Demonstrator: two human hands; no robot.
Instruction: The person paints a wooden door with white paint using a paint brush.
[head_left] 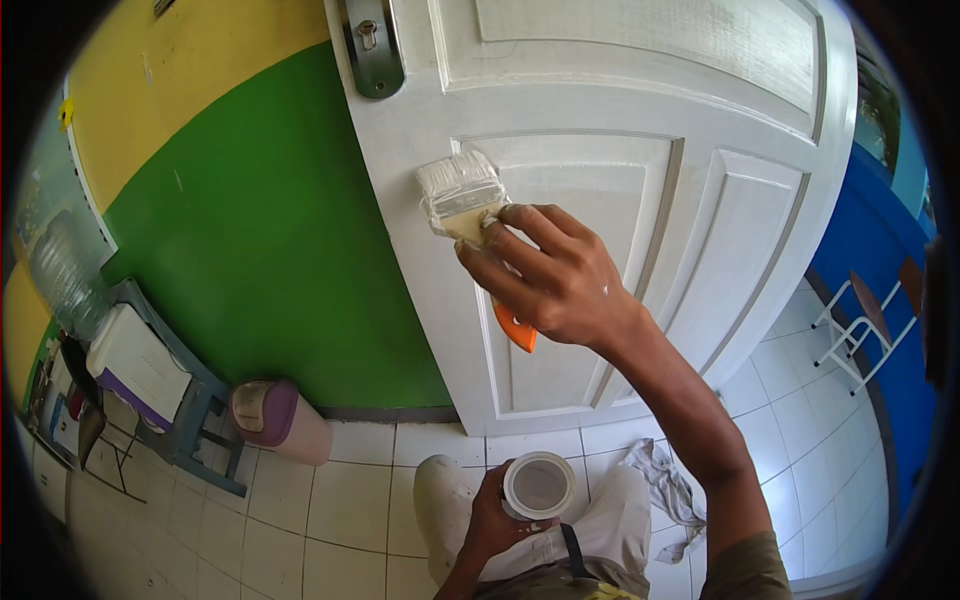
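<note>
A wide paintbrush (462,195) with pale, coated bristles is before the white door (590,180), near its left edge; whether the bristles touch is unclear. The person's right hand (560,275) is clamped on it. Nearer, the left hand (492,520) grips a round container (540,485). A crumpled cloth (662,482) lies right, a bin (285,420) left, on tiled floor (350,500).

Bin (290,422) and cloth (665,482) on tiled floor (345,510)

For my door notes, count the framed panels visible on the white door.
3: top panel, cut off above; middle panel, partly behind the right hand; narrow right panel. More may lie out of view.
</note>
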